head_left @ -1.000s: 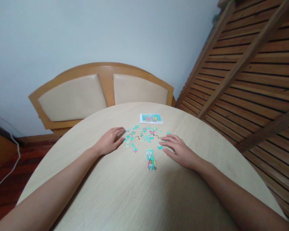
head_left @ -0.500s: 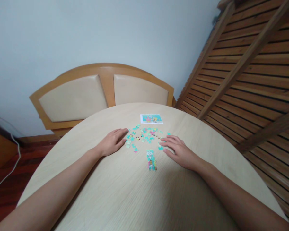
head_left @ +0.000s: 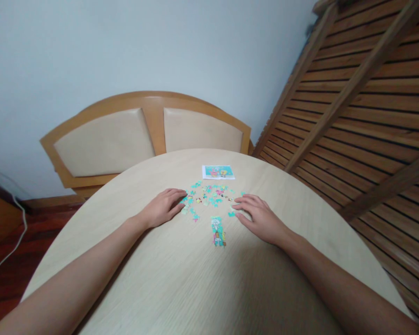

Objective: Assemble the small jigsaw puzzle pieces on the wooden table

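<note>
My left hand (head_left: 165, 207) rests on the table at the left edge of the scattered jigsaw pieces (head_left: 214, 202), fingers stretched out and touching or close to the nearest ones. On the other side, my right hand (head_left: 258, 216) lies with its fingers apart, beside a loose turquoise piece (head_left: 231, 214). Neither hand grips anything. Between and nearer than the hands lies a joined strip of puzzle (head_left: 217, 231) showing a turquoise cartoon figure. Beyond the loose pieces is a printed picture card (head_left: 219, 172) with cartoon characters on turquoise.
All this lies on a round pale wooden table (head_left: 181, 288). Behind it stands a wooden bench back with cream padded panels (head_left: 106, 144), against a white wall. A slatted wooden panel (head_left: 363, 107) leans at the right. A white cable (head_left: 23, 228) hangs at the far left.
My left fingertips have shifted slightly down and curled a little. The right hand stays nearly where it was. The whole view has moved slightly; the puzzle pieces look unchanged.
</note>
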A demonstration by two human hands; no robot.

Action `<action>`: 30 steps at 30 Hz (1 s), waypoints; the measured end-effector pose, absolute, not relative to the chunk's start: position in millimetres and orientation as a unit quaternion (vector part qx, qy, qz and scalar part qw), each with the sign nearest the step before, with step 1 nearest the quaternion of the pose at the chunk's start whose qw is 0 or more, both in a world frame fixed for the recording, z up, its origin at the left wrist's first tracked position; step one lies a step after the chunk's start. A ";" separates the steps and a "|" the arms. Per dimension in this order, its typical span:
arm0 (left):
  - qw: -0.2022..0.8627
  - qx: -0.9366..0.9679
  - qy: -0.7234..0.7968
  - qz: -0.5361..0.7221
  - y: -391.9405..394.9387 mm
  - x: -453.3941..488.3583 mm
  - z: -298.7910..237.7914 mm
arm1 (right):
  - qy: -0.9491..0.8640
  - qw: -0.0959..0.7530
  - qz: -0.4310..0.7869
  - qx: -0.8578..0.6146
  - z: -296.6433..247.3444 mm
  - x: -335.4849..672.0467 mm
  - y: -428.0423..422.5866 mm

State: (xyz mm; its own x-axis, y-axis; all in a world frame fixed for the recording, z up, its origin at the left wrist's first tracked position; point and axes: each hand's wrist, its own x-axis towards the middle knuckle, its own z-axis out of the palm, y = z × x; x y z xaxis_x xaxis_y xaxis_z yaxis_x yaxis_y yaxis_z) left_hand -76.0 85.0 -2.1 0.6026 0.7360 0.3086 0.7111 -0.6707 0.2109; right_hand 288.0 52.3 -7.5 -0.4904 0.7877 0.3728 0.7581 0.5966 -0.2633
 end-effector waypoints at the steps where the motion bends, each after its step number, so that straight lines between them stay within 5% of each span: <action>1: 0.033 0.893 0.406 0.190 84.1 -74.5 -1.6 | -0.861 0.235 0.031 -0.450 -7.5 288.2 52.8; 30: 0.032 0.931 0.306 0.198 37.6 -23.2 15.1 | -0.869 0.243 0.026 -0.431 0.8 281.6 46.8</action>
State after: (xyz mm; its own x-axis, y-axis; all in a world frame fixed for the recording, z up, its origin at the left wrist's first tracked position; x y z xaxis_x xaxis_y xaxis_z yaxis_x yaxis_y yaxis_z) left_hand -23.2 37.6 15.1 0.7341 0.5822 0.3495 0.5565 -0.8107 0.1817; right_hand 281.6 46.8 0.8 -0.5108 0.7609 0.4001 0.7353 0.6278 -0.2552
